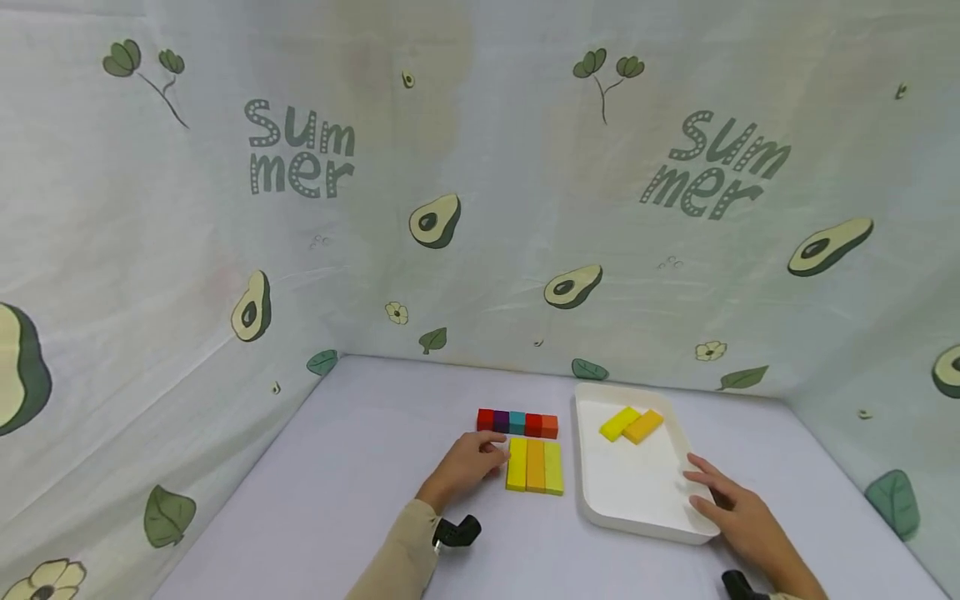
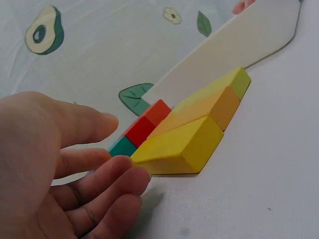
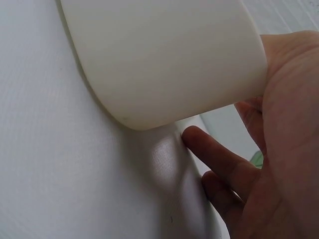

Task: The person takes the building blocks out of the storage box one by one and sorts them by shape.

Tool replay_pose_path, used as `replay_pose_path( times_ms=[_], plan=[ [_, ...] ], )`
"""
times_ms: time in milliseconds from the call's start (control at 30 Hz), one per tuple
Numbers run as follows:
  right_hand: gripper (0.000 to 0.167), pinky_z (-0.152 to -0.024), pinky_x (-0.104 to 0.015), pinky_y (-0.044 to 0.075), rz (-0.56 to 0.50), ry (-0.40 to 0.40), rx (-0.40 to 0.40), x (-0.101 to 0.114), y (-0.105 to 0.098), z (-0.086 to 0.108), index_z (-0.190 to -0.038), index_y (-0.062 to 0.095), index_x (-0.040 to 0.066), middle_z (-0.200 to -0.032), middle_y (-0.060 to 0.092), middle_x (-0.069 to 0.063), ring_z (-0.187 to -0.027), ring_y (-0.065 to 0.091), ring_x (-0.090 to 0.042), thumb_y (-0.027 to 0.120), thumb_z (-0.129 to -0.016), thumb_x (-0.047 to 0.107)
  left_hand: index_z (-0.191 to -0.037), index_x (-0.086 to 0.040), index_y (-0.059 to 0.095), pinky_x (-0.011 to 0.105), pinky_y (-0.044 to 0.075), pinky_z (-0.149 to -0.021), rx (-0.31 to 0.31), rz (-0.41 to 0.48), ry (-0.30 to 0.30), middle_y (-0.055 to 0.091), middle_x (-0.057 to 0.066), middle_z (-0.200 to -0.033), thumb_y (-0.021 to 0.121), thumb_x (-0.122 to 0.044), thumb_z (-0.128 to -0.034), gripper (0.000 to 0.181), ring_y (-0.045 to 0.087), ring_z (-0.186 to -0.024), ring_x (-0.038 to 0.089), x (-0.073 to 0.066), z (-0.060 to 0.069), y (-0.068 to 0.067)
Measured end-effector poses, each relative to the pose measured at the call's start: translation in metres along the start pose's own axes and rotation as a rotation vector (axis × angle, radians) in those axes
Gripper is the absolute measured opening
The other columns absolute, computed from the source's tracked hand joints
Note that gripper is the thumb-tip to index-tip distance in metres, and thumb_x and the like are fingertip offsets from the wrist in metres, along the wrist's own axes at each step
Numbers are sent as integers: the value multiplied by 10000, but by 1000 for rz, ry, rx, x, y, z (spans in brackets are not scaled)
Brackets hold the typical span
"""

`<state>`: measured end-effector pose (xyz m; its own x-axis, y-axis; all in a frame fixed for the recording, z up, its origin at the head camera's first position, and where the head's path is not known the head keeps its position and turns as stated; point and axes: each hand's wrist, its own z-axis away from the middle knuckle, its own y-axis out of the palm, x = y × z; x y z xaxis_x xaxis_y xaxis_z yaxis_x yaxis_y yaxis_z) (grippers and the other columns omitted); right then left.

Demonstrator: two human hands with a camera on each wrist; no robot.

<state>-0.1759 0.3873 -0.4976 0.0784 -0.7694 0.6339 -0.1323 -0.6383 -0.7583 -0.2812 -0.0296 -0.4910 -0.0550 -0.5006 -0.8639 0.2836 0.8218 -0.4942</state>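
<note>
My left hand [image 1: 467,463] rests just left of three flat blocks laid side by side: a yellow block [image 1: 517,464], an orange block [image 1: 535,466] and a lime-yellow block [image 1: 553,468]. Its fingers [image 2: 122,181] are loosely bent beside the yellow block's near side, with nothing held; whether they touch it is unclear. At the right, my right hand [image 1: 738,508] holds the rim of a white tray [image 1: 637,500], thumb and leading fingers over the edge. In the right wrist view, two fingers [image 3: 219,154] lie below and outside the tray wall [image 3: 169,64].
Behind the flat blocks runs a row of small red, purple, teal and orange cubes [image 1: 517,422]. Inside the tray lie a yellow block [image 1: 618,423] and an orange block [image 1: 643,427], touching. A printed cloth [image 1: 487,167] hangs around the white table [image 1: 360,433].
</note>
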Motion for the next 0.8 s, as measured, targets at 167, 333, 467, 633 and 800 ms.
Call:
replay_pose_path(
  times_ms=[167, 333, 467, 633, 800],
  plan=[
    [565, -1077, -653, 264, -12, 15, 8, 0, -1, -2, -1367, 612, 74, -1560, 386, -136, -1444, 211, -113, 659, -951, 453, -1241, -164, 674, 296, 545, -737, -29, 94, 28, 628, 22, -878, 668, -310, -970, 308, 617, -760, 191, -6, -5, -1],
    [565, -1063, -665, 277, -1, 21, 6, -1, -1, -1, -1353, 620, 64, -1551, 391, -148, -1452, 227, -212, 667, -946, 453, -1229, -142, 687, 283, 546, -727, -14, 84, 103, 646, -15, -883, 670, -272, -976, 286, 629, -770, 174, -27, -8, 8],
    [556, -1061, -667, 275, -11, 16, -3, -1, -2, -3, -1343, 629, 65, -1547, 391, -147, -1419, 196, -54, 676, -941, 445, -1251, -140, 681, 305, 545, -768, 22, 93, 154, 673, -31, -921, 668, -280, -978, 307, 642, -788, 144, -52, -13, 16],
    [550, -1064, -659, 287, 0, 16, -4, 1, -2, -5, -1330, 641, 69, -1538, 409, -154, -1443, 254, -158, 682, -935, 448, -1257, -167, 679, 328, 558, -807, 89, 134, 157, 692, -20, -951, 659, -285, -984, 298, 662, -822, 171, -82, -26, 30],
    [567, -1076, -263, 354, 75, 44, 12, -1, 0, -3, -1335, 643, 93, -1536, 418, -113, -1398, 358, -371, 665, -933, 492, -1215, -176, 691, 314, 559, -791, 148, 145, 162, 698, 26, -962, 660, -287, -983, 259, 685, -874, 245, -105, -43, 47]
  ],
)
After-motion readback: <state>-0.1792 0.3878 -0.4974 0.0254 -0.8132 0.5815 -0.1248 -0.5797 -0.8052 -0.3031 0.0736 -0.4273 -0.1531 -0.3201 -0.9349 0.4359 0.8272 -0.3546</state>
